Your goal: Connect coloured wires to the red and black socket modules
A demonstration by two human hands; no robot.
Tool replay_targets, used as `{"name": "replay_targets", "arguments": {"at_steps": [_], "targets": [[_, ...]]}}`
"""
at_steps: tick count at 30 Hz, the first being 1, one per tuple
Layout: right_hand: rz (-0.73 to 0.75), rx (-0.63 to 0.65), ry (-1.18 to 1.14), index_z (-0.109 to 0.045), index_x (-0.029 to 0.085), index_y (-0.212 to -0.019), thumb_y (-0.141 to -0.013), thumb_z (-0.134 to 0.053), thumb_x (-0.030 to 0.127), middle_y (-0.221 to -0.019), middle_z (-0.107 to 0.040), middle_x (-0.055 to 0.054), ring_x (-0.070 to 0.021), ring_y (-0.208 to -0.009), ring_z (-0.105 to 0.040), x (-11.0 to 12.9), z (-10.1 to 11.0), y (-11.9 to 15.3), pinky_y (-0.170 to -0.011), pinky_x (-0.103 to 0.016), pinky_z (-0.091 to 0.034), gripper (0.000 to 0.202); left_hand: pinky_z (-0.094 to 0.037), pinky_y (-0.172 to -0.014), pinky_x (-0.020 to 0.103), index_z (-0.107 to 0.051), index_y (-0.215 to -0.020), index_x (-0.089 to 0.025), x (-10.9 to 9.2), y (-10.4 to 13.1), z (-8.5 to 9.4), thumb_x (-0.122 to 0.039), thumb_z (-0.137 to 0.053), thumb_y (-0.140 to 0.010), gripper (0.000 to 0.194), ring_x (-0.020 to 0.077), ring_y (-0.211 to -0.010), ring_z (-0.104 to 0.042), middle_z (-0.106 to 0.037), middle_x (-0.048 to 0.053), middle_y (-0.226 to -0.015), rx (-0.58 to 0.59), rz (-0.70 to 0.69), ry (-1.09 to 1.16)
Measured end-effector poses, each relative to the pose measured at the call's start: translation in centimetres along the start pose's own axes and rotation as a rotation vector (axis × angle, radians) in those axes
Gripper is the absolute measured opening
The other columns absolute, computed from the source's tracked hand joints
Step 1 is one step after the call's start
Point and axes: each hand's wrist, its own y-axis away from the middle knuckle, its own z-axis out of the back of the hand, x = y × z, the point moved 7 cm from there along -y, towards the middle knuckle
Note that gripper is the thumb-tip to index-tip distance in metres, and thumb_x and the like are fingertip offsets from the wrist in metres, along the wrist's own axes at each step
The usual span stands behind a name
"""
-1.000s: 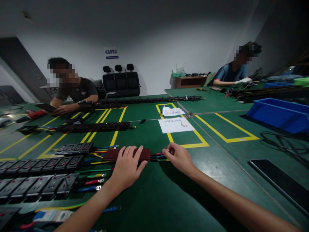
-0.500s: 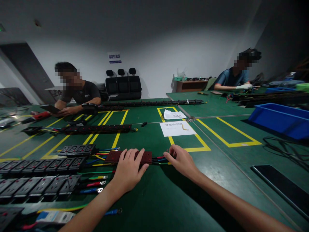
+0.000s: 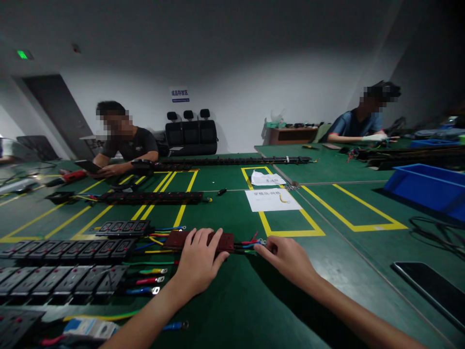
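A dark red socket strip (image 3: 174,239) lies on the green table, with coloured wires leaving both ends. My left hand (image 3: 199,259) grips it from above, fingers spread across the top and the thumb along the near side. At the strip's right end, red, blue and green wires (image 3: 250,245) reach out, some tipped with metal ring lugs. My right hand (image 3: 285,254) is closed in a pinch at the tips of these wires; its fingers partly hide what is between them. Left of the strip lie rows of black socket modules (image 3: 69,249) with lugged wires.
A phone (image 3: 428,291) lies at the right, near black cables (image 3: 436,235) and a blue bin (image 3: 432,186). Paper labels (image 3: 272,199) and yellow tape mark the table. Long socket strips (image 3: 152,197) lie further back. Two people sit across the table, one holding a tablet (image 3: 89,166).
My right hand has slid slightly along the wires, away from the strip, and more lug ends now show. The left hand stays on the strip. The whole view has shifted a little.
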Motion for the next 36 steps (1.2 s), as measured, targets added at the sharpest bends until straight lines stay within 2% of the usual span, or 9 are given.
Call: {"name": "replay_targets", "arguments": {"at_steps": [5, 10, 15, 29, 36], "targets": [[-0.014, -0.109, -0.085, -0.06, 0.023, -0.065, -0.093, -0.058, 0.061, -0.062, -0.066, -0.005, -0.019, -0.058, -0.057, -0.1, 0.1, 0.0, -0.056, -0.03, -0.026, 0.048, -0.04, -0.115, 0.059, -0.055, -0.151, -0.022, 0.0, 0.1, 0.0, -0.05, -0.05, -0.106, 0.054, 0.0326, -0.128, -0.057, -0.064, 0.013, -0.136, -0.016, -0.004, -0.004], [-0.025, -0.155, -0.119, -0.056, 0.024, -0.061, -0.092, -0.062, 0.061, -0.058, -0.062, -0.004, -0.0189, -0.056, -0.055, -0.4, -0.3, -0.5, -0.054, -0.03, -0.025, 0.049, -0.041, -0.114, 0.06, -0.056, -0.151, -0.022, 0.0, 0.1, 0.0, -0.05, -0.049, -0.106, 0.054, 0.033, -0.127, -0.058, -0.064, 0.013, -0.136, -0.036, -0.014, -0.011], [-0.02, -0.137, -0.128, -0.054, 0.024, -0.06, -0.093, -0.059, 0.063, -0.058, -0.062, -0.004, -0.0187, -0.055, -0.055, -0.9, -0.6, -0.5, -0.054, -0.03, -0.024, 0.051, -0.04, -0.115, 0.059, -0.055, -0.151, -0.022, -0.1, 0.1, 0.1, -0.052, -0.049, -0.106, 0.055, 0.0325, -0.127, -0.057, -0.064, 0.013, -0.135, -0.016, -0.001, -0.008], [-0.028, -0.122, -0.026, -0.053, 0.024, -0.065, -0.092, -0.063, 0.051, -0.062, -0.062, -0.002, -0.0183, -0.058, -0.053, -1.0, -0.9, -0.4, -0.055, -0.03, -0.019, 0.039, -0.04, -0.115, 0.059, -0.053, -0.153, -0.022, -0.2, 0.0, 0.1, -0.048, -0.052, -0.105, 0.055, 0.0332, -0.128, -0.056, -0.063, 0.014, -0.137, 0.003, -0.015, -0.008], [-0.017, -0.094, -0.043, -0.056, 0.023, -0.065, -0.097, -0.057, 0.055, -0.063, -0.063, -0.002, -0.0167, -0.058, -0.052, -0.6, -0.3, -0.1, -0.056, -0.029, -0.02, 0.046, -0.04, -0.114, 0.058, -0.054, -0.152, -0.022, 0.0, 0.0, -0.1, -0.049, -0.049, -0.106, 0.053, 0.032, -0.127, -0.057, -0.064, 0.014, -0.135, -0.027, -0.029, -0.012]]}}
